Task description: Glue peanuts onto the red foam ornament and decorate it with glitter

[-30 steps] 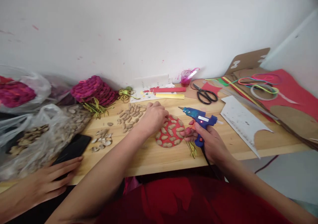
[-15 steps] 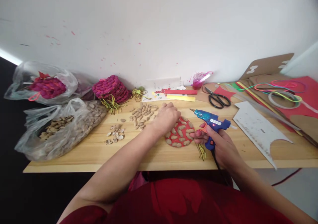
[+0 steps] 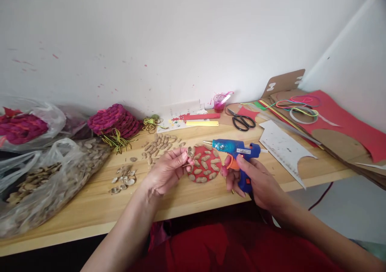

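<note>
Between the thumb and fingers of my left hand (image 3: 170,167) is a peanut shell (image 3: 190,152), raised at the left edge of the red disc. My right hand (image 3: 251,177) grips a blue glue gun (image 3: 232,148) by its handle, with fingers by the orange trigger. Its metal nozzle points left, above the disc. The round red disc (image 3: 206,164) lies on the table with several peanut shells set across it. Behind my left hand a loose pile of peanuts (image 3: 161,144) is spread out. Broken shell pieces (image 3: 123,178) lie to its left.
Plastic bags with peanut shells (image 3: 60,191) fill the left side. Purple braided discs (image 3: 113,121) are stacked behind. Black scissors (image 3: 243,121), a pink-stained cup (image 3: 220,102), and red and yellow strips stand at the back. White cut card (image 3: 285,151) and cardboard lie right.
My left hand has drawn back from over the disc and turned, now showing the peanut shell. The glue gun has come closer over the disc. The camera view has swung right.
</note>
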### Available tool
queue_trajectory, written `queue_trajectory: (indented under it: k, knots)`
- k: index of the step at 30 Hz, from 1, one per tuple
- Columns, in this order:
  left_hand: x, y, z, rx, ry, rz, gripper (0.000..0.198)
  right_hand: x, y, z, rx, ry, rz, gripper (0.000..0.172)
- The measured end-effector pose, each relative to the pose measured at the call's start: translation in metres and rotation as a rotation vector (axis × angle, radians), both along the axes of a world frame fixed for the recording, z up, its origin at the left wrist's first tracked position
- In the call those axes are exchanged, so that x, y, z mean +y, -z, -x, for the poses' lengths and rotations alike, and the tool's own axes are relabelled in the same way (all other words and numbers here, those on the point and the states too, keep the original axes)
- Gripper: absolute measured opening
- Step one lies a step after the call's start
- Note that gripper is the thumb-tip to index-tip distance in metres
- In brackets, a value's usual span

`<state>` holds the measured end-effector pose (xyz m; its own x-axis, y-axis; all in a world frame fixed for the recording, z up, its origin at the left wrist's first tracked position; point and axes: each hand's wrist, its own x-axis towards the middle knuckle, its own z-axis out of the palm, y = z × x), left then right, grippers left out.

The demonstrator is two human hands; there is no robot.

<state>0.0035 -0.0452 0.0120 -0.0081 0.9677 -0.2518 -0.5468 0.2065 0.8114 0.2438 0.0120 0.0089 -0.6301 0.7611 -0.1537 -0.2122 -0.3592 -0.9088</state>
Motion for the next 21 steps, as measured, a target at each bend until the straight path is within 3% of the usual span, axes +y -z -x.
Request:
queue_trajectory:
  k: [5, 14, 21]
  knots:
    - [-0.012, 0.001, -0.005, -0.027, 0.054, -0.035, 0.031, -0.016, -0.020, -0.010, -0.148, -0.173, -0.213, 0.049]
    - [-0.019, 0.000, -0.004, 0.078, 0.042, -0.032, 0.036, -0.028, -0.027, -0.016, -0.264, -0.145, -0.406, 0.048]
    - [-0.022, -0.002, -0.003, 0.122, 0.028, -0.035, 0.037, -0.030, -0.030, -0.015, -0.296, -0.141, -0.428, 0.047]
